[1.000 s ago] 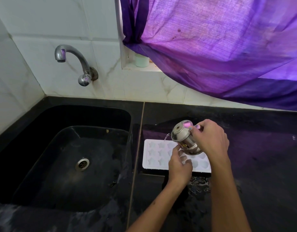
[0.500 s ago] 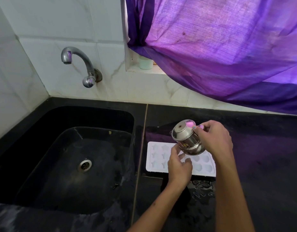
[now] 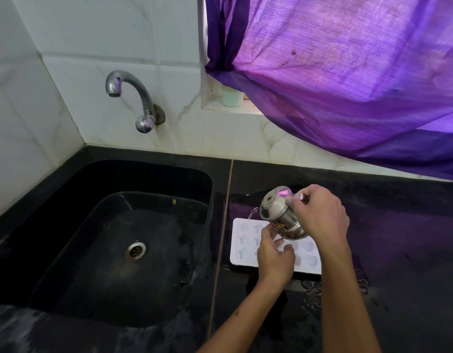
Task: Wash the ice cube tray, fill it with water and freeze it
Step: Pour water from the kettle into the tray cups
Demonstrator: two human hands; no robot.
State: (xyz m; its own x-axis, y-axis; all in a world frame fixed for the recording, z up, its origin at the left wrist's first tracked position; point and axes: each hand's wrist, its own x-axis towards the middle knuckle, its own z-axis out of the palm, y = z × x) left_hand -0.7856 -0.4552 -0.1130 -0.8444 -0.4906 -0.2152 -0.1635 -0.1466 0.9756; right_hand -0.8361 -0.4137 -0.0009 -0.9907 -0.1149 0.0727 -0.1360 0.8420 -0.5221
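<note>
A white ice cube tray (image 3: 243,240) with star and shell shaped wells lies flat on the black counter, just right of the sink. My right hand (image 3: 319,215) grips a small steel cup (image 3: 279,217) tilted on its side above the tray's far edge. A thin stream of water (image 3: 252,215) runs from the cup's lip into the tray's far left corner. My left hand (image 3: 274,258) rests on the middle of the tray with loosely spread fingers, hiding several wells.
The black sink (image 3: 118,174) with a steel drain (image 3: 135,250) is at the left, under a wall tap (image 3: 128,87). A purple curtain (image 3: 347,85) hangs over the counter's back right. A pale cup (image 3: 231,96) stands on the sill. Water drops (image 3: 312,289) lie near the tray.
My head has shifted, so the scene sits further right and lower in view. Both hands keep their places over the tray. Water leaves the cup's lip now.
</note>
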